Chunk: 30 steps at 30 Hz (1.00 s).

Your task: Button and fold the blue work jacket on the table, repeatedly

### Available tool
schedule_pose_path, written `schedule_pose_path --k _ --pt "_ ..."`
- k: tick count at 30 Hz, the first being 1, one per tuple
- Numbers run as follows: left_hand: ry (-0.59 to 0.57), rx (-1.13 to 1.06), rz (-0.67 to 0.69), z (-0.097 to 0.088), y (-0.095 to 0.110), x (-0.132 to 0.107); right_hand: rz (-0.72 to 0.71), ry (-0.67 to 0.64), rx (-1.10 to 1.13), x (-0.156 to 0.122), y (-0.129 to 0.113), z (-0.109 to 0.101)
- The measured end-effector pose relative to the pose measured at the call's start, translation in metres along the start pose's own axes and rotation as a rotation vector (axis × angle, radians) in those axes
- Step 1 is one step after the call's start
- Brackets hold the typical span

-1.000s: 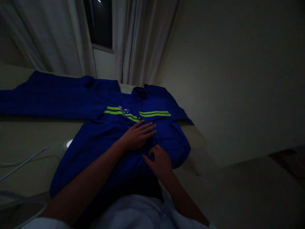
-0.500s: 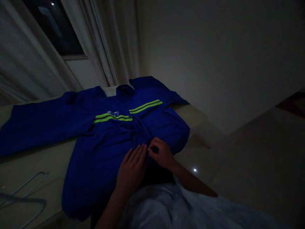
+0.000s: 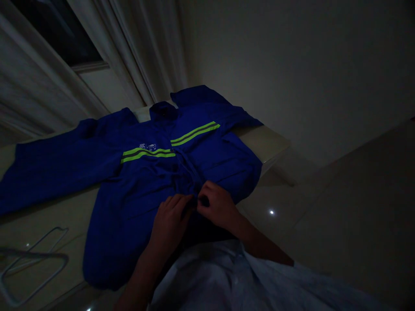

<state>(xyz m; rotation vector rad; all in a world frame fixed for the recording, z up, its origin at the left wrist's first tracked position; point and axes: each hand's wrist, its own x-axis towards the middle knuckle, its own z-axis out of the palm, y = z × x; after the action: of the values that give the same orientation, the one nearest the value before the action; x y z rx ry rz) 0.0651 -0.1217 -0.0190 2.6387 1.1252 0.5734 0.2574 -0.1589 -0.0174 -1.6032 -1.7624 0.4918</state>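
A dark blue work jacket [image 3: 139, 190] with yellow-green and grey stripes across the chest lies spread, front up, with its lower part at the near edge of the table. White print shows above one stripe. My left hand [image 3: 170, 218] is at the lower front opening, its fingers bent and closed on the cloth. Close beside it, my right hand [image 3: 217, 204] pinches the front edge of the jacket between thumb and forefinger. The fingertips nearly meet; whether a button or only fabric lies between them is too dark to see.
White wire hangers [image 3: 61, 259] lie on the pale table [image 3: 19, 233] at the left. Curtains [image 3: 129, 52] hang by a dark window behind, and a plain wall [image 3: 275, 65] stands at the right. The shiny floor [image 3: 311, 233] lies beyond the table's right end.
My left hand's fingers, flatter on the jacket before, are now bent in towards the front edge. My right hand keeps its pinch, and the view has shifted slightly.
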Motion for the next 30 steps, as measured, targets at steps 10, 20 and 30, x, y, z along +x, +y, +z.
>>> schedule_pose_path --k 10,20,30 --pt "0.117 0.161 0.184 -0.016 0.007 0.000 -0.043 0.028 0.505 0.004 0.011 -0.003" --pt "0.166 0.180 0.256 -0.011 0.009 -0.010 -0.059 -0.013 0.539 0.004 0.015 -0.004" --pt "0.185 0.152 0.191 -0.013 0.020 -0.011 -0.059 -0.086 0.596 0.004 0.012 -0.013"
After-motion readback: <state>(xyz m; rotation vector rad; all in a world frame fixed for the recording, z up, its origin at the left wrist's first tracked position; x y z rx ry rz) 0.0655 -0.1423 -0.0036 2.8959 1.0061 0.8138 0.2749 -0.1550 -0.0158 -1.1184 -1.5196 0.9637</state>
